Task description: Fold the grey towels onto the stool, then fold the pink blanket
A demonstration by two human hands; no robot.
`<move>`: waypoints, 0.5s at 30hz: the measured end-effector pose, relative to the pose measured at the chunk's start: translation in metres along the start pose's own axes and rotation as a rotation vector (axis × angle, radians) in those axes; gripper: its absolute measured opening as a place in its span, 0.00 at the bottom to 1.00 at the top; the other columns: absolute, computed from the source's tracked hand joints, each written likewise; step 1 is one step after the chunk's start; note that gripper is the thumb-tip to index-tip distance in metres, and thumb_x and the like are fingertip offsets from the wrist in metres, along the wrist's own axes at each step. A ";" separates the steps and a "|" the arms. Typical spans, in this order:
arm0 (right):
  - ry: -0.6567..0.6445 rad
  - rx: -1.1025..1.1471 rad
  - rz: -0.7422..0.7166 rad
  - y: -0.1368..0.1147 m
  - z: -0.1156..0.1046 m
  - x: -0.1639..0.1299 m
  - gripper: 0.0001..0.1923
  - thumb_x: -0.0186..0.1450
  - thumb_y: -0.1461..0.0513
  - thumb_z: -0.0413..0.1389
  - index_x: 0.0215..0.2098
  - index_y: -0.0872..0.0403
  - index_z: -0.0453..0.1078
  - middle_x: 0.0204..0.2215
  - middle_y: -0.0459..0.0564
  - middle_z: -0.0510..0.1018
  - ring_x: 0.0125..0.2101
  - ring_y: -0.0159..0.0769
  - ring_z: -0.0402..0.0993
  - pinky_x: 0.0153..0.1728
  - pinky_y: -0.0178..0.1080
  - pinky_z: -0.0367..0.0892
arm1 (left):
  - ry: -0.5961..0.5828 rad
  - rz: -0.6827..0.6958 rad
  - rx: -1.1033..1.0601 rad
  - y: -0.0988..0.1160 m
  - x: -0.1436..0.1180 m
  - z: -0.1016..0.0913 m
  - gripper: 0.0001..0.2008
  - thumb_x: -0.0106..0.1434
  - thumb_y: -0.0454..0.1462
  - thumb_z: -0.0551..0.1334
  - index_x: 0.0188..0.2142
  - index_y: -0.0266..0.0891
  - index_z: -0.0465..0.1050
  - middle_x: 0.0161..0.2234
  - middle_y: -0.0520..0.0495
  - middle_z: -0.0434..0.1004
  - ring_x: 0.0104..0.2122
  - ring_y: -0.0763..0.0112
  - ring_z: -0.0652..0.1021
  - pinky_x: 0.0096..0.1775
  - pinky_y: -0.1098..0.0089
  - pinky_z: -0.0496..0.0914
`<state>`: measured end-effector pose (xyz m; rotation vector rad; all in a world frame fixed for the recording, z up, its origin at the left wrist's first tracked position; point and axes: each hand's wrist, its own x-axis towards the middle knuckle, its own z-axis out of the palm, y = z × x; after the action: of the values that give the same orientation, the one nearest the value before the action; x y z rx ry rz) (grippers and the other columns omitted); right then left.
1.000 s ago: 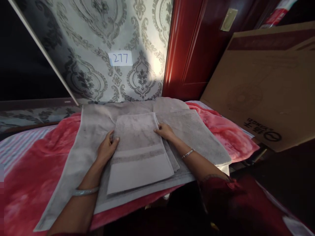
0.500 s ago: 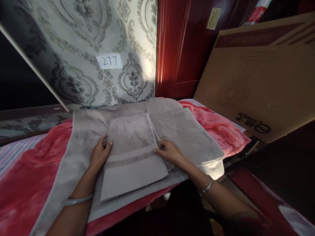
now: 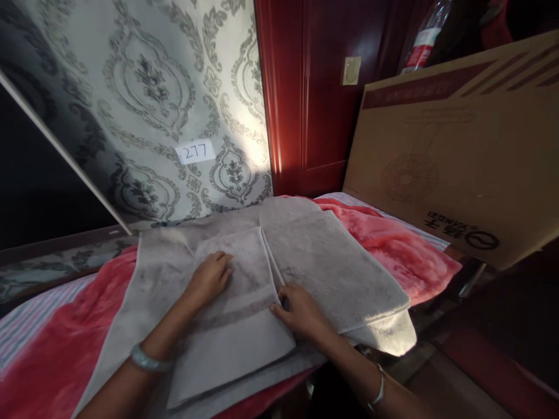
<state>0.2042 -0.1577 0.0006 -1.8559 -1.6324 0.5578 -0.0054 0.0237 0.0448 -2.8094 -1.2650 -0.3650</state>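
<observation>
A light grey towel (image 3: 238,326), folded into a narrow stack with a smooth band across it, lies on a larger spread of grey cloth. My left hand (image 3: 212,276) rests on top of the folded towel, fingers slightly bent and lying against its pile. At the stack's right edge, my right hand (image 3: 301,308) curls thumb and fingers around the layered border. Further right, another folded part of grey towel (image 3: 340,267) lies flat, its near corner lit by sun and hanging over the edge. I wear a bracelet on each wrist.
Under the grey cloth is a red plush blanket (image 3: 65,331) over a striped sheet (image 3: 32,314). A large cardboard box (image 3: 454,157) leans at the right, with a plastic bottle (image 3: 423,46) behind it. Patterned wallpaper (image 3: 152,87) and a red door (image 3: 314,116) stand behind.
My left hand has moved from the folded towel's left edge onto its upper surface. My right hand stays at the right edge. The camera view has tilted upward.
</observation>
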 end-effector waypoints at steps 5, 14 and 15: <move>0.018 0.015 0.028 -0.003 0.004 -0.004 0.06 0.63 0.60 0.63 0.37 0.54 0.73 0.40 0.52 0.77 0.42 0.41 0.72 0.41 0.38 0.62 | -0.098 0.048 -0.108 0.020 0.089 0.010 0.21 0.66 0.31 0.54 0.57 0.35 0.74 0.58 0.33 0.76 0.58 0.53 0.76 0.61 0.56 0.67; 0.032 0.061 0.038 -0.001 0.012 -0.007 0.04 0.64 0.63 0.60 0.39 0.52 0.73 0.43 0.52 0.76 0.45 0.42 0.73 0.44 0.39 0.64 | -0.172 0.040 -0.237 0.007 0.182 0.045 0.09 0.64 0.35 0.57 0.33 0.39 0.78 0.36 0.43 0.83 0.39 0.60 0.81 0.45 0.64 0.73; 0.024 0.057 0.035 -0.001 0.011 -0.007 0.04 0.64 0.63 0.60 0.39 0.52 0.73 0.42 0.52 0.76 0.45 0.43 0.74 0.44 0.39 0.64 | -0.171 0.042 -0.255 0.005 0.185 0.047 0.09 0.63 0.35 0.58 0.31 0.39 0.76 0.34 0.44 0.82 0.37 0.61 0.80 0.44 0.65 0.72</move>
<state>0.1951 -0.1625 -0.0076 -1.8464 -1.5552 0.5892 0.1257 0.1621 0.0414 -3.1369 -1.2700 -0.3107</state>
